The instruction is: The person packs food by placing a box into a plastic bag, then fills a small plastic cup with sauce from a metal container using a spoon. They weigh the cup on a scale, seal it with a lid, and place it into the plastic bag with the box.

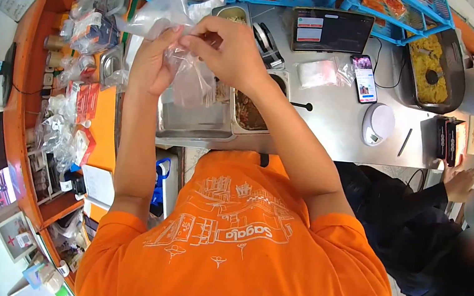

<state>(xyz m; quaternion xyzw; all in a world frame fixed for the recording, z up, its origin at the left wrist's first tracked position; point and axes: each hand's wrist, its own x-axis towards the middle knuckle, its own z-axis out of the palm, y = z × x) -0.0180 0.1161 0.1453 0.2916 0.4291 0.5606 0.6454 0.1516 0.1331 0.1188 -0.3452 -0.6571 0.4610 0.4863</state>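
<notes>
**Clear bag pinched between both hands above the counter trays**

The person in the orange shirt holds a clear plastic bag (190, 73) up in front of the chest, over the steel trays (194, 121) set into the counter (332, 111). The left hand (152, 63) grips the bag's left side, its fingers (171, 35) closed on the film near the top edge. The right hand (231, 52) comes in from the other side, its fingers (196, 39) pinched shut on the same top edge, so the two sets of fingertips nearly meet. The bag hangs down from that pinch, its long axis running from the fingers toward the trays below. Both hands are equally near the bag, since both hold it; what the bag contains cannot be made out.

To the right on the counter lie a phone (364, 78), a tablet (330, 31) and a small white scale (378, 123). Another person's hand (462, 183) rests at the far right edge, well apart.
</notes>
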